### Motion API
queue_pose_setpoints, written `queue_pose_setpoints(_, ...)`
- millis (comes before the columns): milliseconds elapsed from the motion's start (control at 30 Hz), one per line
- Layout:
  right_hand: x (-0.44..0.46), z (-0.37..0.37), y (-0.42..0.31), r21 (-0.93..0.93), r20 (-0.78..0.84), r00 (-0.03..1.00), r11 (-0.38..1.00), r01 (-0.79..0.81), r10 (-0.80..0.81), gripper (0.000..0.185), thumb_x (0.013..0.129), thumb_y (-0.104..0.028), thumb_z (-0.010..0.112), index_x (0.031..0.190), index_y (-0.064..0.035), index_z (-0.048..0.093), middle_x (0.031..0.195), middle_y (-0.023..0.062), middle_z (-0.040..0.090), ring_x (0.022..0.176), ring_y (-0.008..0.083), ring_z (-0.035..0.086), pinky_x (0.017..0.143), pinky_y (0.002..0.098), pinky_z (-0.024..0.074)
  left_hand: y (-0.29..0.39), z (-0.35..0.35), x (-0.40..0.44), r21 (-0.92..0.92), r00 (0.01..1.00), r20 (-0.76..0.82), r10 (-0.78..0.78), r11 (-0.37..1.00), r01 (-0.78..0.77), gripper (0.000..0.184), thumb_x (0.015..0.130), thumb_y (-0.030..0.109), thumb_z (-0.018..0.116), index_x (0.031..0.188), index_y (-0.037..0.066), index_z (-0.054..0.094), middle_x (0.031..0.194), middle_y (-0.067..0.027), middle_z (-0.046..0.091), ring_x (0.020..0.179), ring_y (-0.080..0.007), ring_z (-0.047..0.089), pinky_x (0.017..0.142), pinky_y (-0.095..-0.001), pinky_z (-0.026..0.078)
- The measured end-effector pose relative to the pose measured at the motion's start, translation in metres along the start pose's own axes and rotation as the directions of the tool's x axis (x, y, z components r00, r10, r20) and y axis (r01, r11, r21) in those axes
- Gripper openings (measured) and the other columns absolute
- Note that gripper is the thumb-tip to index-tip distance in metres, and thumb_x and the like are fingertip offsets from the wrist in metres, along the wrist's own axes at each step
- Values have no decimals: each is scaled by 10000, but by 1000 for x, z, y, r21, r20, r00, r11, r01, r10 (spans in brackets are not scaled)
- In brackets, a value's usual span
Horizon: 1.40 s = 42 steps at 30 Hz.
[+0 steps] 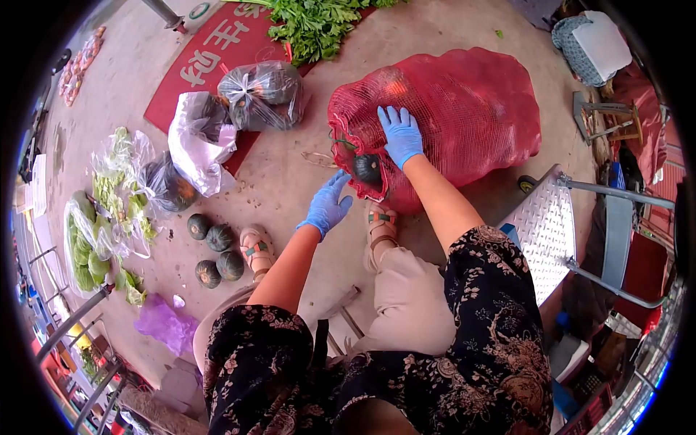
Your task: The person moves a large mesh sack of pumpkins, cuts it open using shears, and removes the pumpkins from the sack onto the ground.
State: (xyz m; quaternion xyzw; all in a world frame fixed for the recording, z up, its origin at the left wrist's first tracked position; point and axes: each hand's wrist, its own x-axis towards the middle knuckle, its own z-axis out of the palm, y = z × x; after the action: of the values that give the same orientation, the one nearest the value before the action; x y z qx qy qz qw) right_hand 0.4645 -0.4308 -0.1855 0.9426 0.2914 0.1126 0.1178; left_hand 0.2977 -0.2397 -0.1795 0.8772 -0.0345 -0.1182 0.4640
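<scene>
A large red mesh sack (471, 109) lies on its side on the floor, its mouth facing left. Inside the mouth a dark green squash (367, 168) shows. My right hand (401, 135), in a blue glove, rests on top of the mesh near the mouth with its fingers spread. Just left of the opening is my left hand (325, 205), also gloved, fingers apart and holding nothing. Several dark green squashes (220, 238) sit on the floor beside my left foot.
Bagged squashes (262, 94) and a white bag (196, 145) lie at the upper left, near leafy greens (315, 25) on a red mat (177, 90). Bagged vegetables (85, 243) and a purple bag (165, 323) are farther left. A metal cart (540, 239) stands at right.
</scene>
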Motion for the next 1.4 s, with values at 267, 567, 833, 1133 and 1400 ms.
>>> queue_pose_setpoints(267,69,-9,85,642,-286,744,697,-319,604,113,780,-93,494,786,-73,605,752,49,627,711,244,557,671,366,450,-37,27,104,150,995,-23,98,984,-94,529,734,63,555,1240,41,404,1245,-183,435,1148,-316,429,961,-345,346)
queue_pose_setpoints(567,-13,2,-62,525,2,987,840,136,-161,385,742,-131,538,1096,14,497,1144,221,483,1025,339,495,912,415,359,-33,-25,189,-144,985,-60,162,975,-169,330,724,-37,487,1046,27,526,959,-128,595,866,-187,556,781,-289,435)
queue_pose_setpoints(833,-49,23,21,640,30,936,713,-288,351,215,812,-120,493,968,18,548,889,244,563,818,382,547,716,432,436,-29,-2,172,257,937,-53,346,911,-322,332,739,77,510,1066,32,549,1079,-169,555,999,-319,536,856,-366,430)
queue_pose_setpoints(1133,-48,42,2,400,417,886,834,-379,203,659,628,-269,706,1192,-48,447,1217,203,436,1127,354,414,959,438,317,-19,61,126,183,994,86,62,980,-76,337,726,128,532,1058,82,557,997,-147,576,898,-328,547,806,-411,441)
queue_pose_setpoints(1400,-18,66,3,614,688,703,661,-431,-181,452,735,-338,582,1085,-55,545,1066,168,569,1000,310,536,875,387,403,-44,64,105,-682,837,337,-432,500,533,478,842,244,532,1263,69,390,1183,-57,521,1042,-213,505,913,-361,383)
